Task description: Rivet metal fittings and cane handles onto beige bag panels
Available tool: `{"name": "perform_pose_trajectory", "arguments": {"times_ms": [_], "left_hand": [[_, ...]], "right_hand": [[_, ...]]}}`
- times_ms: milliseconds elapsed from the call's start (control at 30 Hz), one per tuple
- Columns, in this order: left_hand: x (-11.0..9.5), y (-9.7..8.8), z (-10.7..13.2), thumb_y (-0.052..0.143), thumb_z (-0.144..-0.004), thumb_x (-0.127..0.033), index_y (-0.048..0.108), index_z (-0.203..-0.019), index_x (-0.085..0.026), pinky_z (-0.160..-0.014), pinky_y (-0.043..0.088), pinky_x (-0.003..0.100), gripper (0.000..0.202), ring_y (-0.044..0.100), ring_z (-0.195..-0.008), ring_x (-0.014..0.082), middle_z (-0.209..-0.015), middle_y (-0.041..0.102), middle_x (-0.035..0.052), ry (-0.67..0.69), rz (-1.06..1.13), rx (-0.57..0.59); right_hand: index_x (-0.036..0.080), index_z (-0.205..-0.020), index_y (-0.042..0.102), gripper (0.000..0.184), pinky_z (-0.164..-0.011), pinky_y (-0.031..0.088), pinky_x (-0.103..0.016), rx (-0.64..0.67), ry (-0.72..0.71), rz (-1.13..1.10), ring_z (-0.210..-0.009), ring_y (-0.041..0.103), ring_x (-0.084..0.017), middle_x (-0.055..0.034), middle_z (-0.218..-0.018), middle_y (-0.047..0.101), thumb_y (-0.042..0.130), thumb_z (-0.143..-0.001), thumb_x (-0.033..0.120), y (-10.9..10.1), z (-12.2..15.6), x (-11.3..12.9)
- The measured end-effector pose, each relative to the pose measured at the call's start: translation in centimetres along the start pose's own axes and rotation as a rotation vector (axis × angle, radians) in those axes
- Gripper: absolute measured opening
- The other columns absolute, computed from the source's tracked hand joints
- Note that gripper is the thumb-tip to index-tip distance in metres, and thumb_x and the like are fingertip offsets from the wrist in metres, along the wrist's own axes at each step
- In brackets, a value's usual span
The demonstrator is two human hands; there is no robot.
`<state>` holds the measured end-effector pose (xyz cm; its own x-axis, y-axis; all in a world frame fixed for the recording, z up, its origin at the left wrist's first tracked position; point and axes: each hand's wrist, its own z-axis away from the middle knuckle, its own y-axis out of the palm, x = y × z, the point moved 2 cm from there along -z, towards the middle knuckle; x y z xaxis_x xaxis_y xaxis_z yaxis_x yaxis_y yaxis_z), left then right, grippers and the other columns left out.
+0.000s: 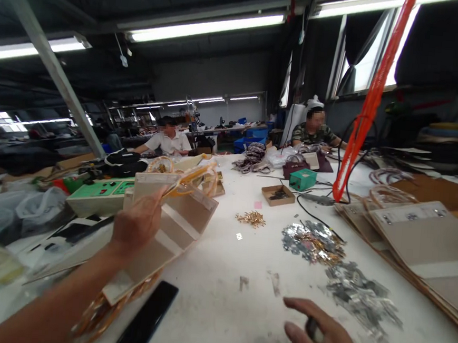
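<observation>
My left hand [137, 222] is closed on the upper edge of a beige bag panel [191, 216] near its orange, plastic-wrapped handle [197, 177]. The panel is held tilted over the left side of the table, above more orange wrapped handles [123, 303]. A black phone [148, 318] lies just below the panel. Low on the right, my right hand [327, 338] has thumb and forefinger apart, while a small dark object [312, 330] sits within its curled fingers; its kind I cannot make out. Beyond that hand are loose flat metal pieces [362, 295].
Shiny metal plates [313, 241] and small gold-coloured fasteners [251, 218] lie mid-table, near a cardboard tray [278, 195] and a green box [303, 179]. Stacked bag panels [422, 239] occupy the right. A red netted cord [366, 108] hangs down. Two people sit farther back.
</observation>
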<state>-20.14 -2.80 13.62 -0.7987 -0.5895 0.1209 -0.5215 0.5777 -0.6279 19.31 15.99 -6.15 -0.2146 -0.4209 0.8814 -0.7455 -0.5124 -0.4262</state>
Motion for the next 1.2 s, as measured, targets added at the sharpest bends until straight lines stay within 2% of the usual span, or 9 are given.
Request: {"name": "perform_pose_trajectory", "arguments": {"times_ms": [133, 367, 500, 667, 767, 867, 967, 1100, 1200], "left_hand": [[-2.2, 1.5, 2.6, 0.031, -0.106, -0.026, 0.055, -0.145, -0.012, -0.078, 0.054, 0.032, 0.047, 0.073, -0.1, 0.022, -0.134, 0.069, 0.0101, 0.079, 0.009, 0.005], [-10.7, 0.2, 9.8, 0.043, -0.097, -0.007, 0.054, -0.146, -0.022, -0.096, 0.056, 0.031, 0.053, 0.067, -0.12, 0.0172, -0.142, 0.065, 0.0008, 0.593, 0.134, -0.041], [-15.6, -0.4, 15.1, 0.038, -0.092, -0.004, 0.056, -0.145, -0.019, -0.091, 0.06, 0.032, 0.058, 0.068, -0.115, 0.0187, -0.139, 0.067, 0.0006, 0.719, 0.281, 0.044], [-17.7, -1.2, 17.8, 0.049, -0.094, -0.01, 0.057, -0.142, -0.022, -0.102, 0.058, 0.027, 0.051, 0.065, -0.122, 0.0153, -0.142, 0.065, -0.0028, 0.741, 0.518, 0.191], [-17.6, -0.9, 16.7, 0.059, -0.095, -0.028, 0.056, -0.142, -0.03, -0.107, 0.055, 0.023, 0.047, 0.063, -0.125, 0.0119, -0.14, 0.066, -0.0034, 0.634, 0.73, 0.373], [-17.3, 2.1, 13.6, 0.052, -0.099, -0.049, 0.057, -0.141, -0.031, -0.118, 0.047, 0.034, 0.046, 0.055, -0.136, 0.0165, -0.147, 0.06, 0.0007, 0.308, 0.816, 0.535], [-18.1, 6.7, 9.6, 0.044, -0.095, -0.07, 0.048, -0.151, -0.018, -0.129, 0.026, 0.046, 0.077, 0.039, -0.149, 0.0276, -0.16, 0.045, 0.0105, 0.064, 0.848, 0.853], [-21.3, 10.7, 5.3, 0.044, -0.087, -0.083, 0.073, -0.092, -0.017, -0.091, 0.047, 0.033, 0.072, 0.063, -0.096, 0.0243, -0.1, 0.073, 0.0065, 0.251, 0.907, 1.238], [-23.3, 11.6, 3.7, 0.049, -0.081, -0.089, 0.062, -0.064, -0.016, -0.068, 0.038, 0.028, 0.076, 0.048, -0.067, 0.0155, -0.066, 0.059, 0.002, 0.314, 0.909, 1.458]], "right_hand": [[0.016, -0.134, 0.07, 0.077, -0.066, 0.054, -0.027, 0.182, 0.134, -0.136, -0.074, 0.065, -0.02, -0.0089, -0.086, 0.067, 0.062, -0.085, 0.075, 3.5, -1.0, 3.0], [0.014, -0.145, 0.055, 0.089, -0.048, 0.039, -0.02, 0.233, 0.194, -0.449, -0.052, 0.051, -0.011, -0.0004, -0.067, 0.057, 0.063, -0.084, 0.079, 4.3, -0.5, 5.3], [0.01, -0.129, 0.056, 0.088, -0.042, 0.035, -0.02, 0.239, 0.314, -0.699, -0.042, 0.043, -0.01, 0.001, -0.058, 0.055, 0.063, -0.08, 0.083, 6.0, -0.3, 4.8], [0.008, -0.106, 0.062, 0.077, -0.042, 0.037, -0.02, 0.232, 0.409, -0.659, -0.045, 0.046, -0.011, -0.0019, -0.057, 0.054, 0.065, -0.079, 0.08, 7.5, 2.3, 2.9], [0.007, -0.101, 0.067, 0.072, -0.044, 0.037, -0.02, 0.272, 0.388, -0.633, -0.047, 0.047, -0.011, -0.0037, -0.061, 0.056, 0.065, -0.081, 0.076, 7.4, 4.2, 2.9], [0.008, -0.112, 0.07, 0.06, -0.053, 0.045, -0.022, 0.252, 0.276, -0.648, -0.057, 0.052, -0.011, -0.0078, -0.079, 0.066, 0.067, -0.087, 0.062, 7.0, 5.5, 3.6], [0.014, -0.13, 0.067, 0.054, -0.096, 0.054, -0.035, 0.18, 0.141, -0.699, -0.095, 0.066, -0.023, -0.012, -0.111, 0.07, 0.069, -0.089, 0.049, 7.2, 6.5, 3.6], [0.015, -0.136, 0.066, 0.057, -0.127, 0.025, -0.048, 0.177, 0.124, -0.593, -0.136, 0.051, -0.033, -0.0153, -0.135, 0.064, 0.07, -0.087, 0.043, 7.9, 8.1, 1.8], [0.017, -0.14, 0.065, 0.06, -0.126, 0.026, -0.048, 0.179, 0.158, -0.541, -0.14, 0.05, -0.033, -0.0148, -0.14, 0.061, 0.069, -0.088, 0.047, 7.5, 9.3, 0.6]]}}
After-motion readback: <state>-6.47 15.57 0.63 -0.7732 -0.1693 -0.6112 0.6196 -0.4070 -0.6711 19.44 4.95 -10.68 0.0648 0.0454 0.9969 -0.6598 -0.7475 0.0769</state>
